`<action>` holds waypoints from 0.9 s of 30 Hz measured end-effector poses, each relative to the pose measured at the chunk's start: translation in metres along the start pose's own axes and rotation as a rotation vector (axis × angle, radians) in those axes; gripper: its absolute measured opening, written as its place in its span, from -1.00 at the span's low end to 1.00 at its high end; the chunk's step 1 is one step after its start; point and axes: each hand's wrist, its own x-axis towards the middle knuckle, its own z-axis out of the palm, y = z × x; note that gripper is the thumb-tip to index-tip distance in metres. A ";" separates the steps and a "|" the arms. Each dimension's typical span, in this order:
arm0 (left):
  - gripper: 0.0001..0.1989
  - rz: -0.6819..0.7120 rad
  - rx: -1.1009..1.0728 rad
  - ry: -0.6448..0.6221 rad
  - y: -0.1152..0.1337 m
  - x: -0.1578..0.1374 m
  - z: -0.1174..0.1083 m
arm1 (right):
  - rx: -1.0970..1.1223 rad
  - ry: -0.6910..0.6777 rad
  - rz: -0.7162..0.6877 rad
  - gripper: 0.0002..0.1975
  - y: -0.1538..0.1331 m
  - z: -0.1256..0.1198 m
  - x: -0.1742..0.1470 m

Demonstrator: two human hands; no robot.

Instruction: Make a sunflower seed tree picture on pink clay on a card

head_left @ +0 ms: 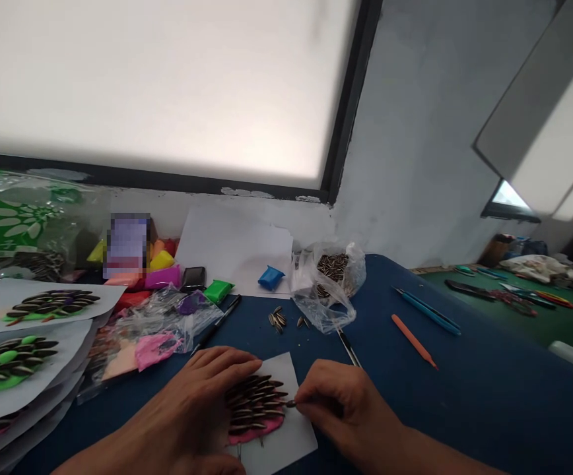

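Paper (294,443) is lying nearest you on the blue table (465,422), carrying a rounded pink clay shape (254,434) bristling with overlapping seeds (255,402). Your left hand (207,396) is resting spread along the paper's left side, grasping nothing that shows, its underside hidden. Your right hand (343,409) is pinching one seed (291,404) between thumb and forefinger at the clay's right edge. You appear to be fixing this seed beside the others; the next move seems to be calling for a light push while your left hand is steadying the paper. The seeds are looking hard, slim and pointed, the clay soft and matte. On the left, a stack of sheets (71,353) is showing more seeded clay shapes. Farther off, loose seeds (277,320) are lying in a small heap, a crinkled clear bag (338,320) is holding many more, and glossy green (218,290) and blue packets (271,278) are sitting near the wall (405,132).
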 end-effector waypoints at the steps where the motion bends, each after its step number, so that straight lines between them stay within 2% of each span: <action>1: -0.16 -0.001 -0.006 0.008 0.000 0.000 0.001 | -0.008 -0.004 -0.011 -0.83 0.000 0.001 0.000; 6: -0.15 -0.039 -0.057 0.047 -0.006 -0.002 0.009 | -0.056 -0.020 -0.018 -0.83 -0.001 0.002 -0.001; 9: -0.13 -0.022 -0.078 0.013 -0.011 -0.003 0.011 | -0.118 -0.031 0.024 -0.82 -0.002 -0.003 -0.001; 15: -0.13 -0.020 -0.089 0.011 -0.017 -0.005 0.013 | -0.199 -0.148 0.110 -0.90 -0.005 -0.007 -0.001; 21: -0.18 0.071 -0.020 0.054 -0.009 -0.001 0.005 | -0.371 -0.199 0.047 -0.89 -0.005 -0.004 -0.001; 27: -0.23 0.121 -0.013 0.097 -0.008 0.000 0.005 | -0.607 -0.144 0.201 -0.90 0.004 -0.021 0.025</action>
